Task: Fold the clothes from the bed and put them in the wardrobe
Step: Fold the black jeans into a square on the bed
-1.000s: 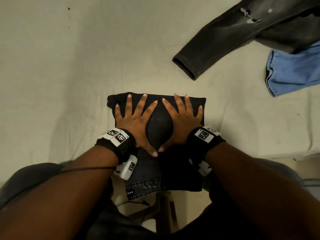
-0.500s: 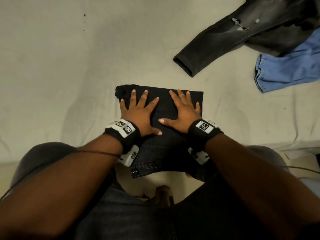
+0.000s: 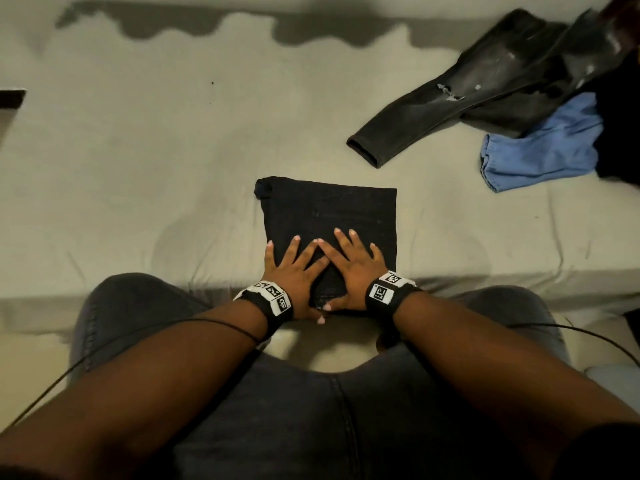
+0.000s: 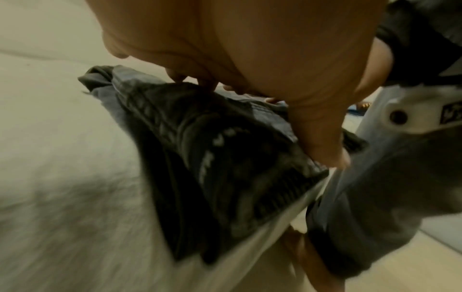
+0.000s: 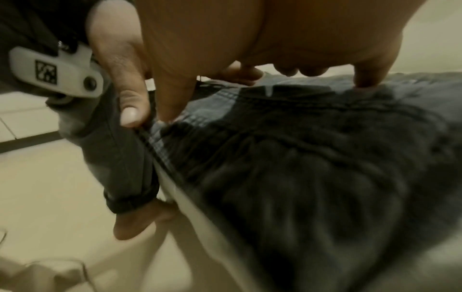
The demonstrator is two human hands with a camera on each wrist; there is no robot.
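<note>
A pair of black jeans lies folded into a square near the bed's front edge. My left hand and right hand lie flat on its near half, side by side, fingers spread and straight. Both thumbs reach the near edge of the fold. In the left wrist view the left hand presses on the stitched denim, thumb at the waistband. From the right wrist, the right hand has its fingertips on the same jeans. Nothing is gripped.
Dark grey ripped jeans sprawl at the bed's far right, over a blue garment and beside a black one. The beige sheet stretches to the left. My knees press against the bed's front edge.
Both hands have slid back toward me over the folded jeans, from its far half to its near edge. My head has risen, so more of the bed shows.
</note>
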